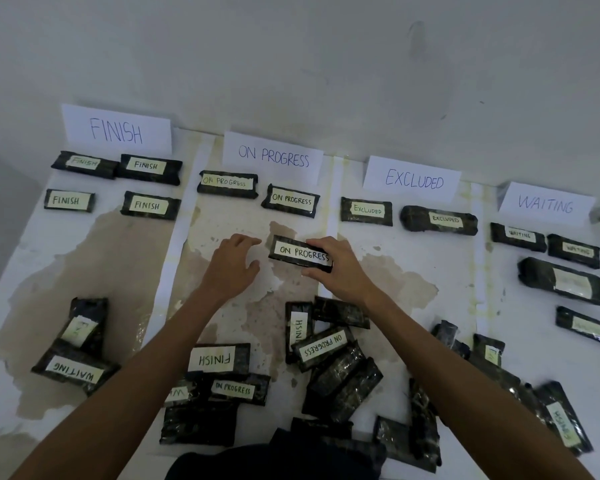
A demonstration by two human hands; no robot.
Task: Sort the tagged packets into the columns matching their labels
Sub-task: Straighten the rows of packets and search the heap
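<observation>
Now right hand [340, 268] grips ON PROGRESS packet [300, 252].

1. A pale wall [291, 64] rises behind the work surface and carries a dark smudge [417, 36].
2. The white surface [451, 265] shows large brown peeled patches [94, 258].

The left forearm [146, 368] comes in from 7 o'clock and the right forearm [447, 362] from 5 o'clock, both bare and converging toward 12. The left hand [231, 268] is palm down, fingers loosely spread, holding nothing. At its 3 o'clock, the right hand [342, 268] pinches a packet [300, 252] between thumb and fingers.
</observation>
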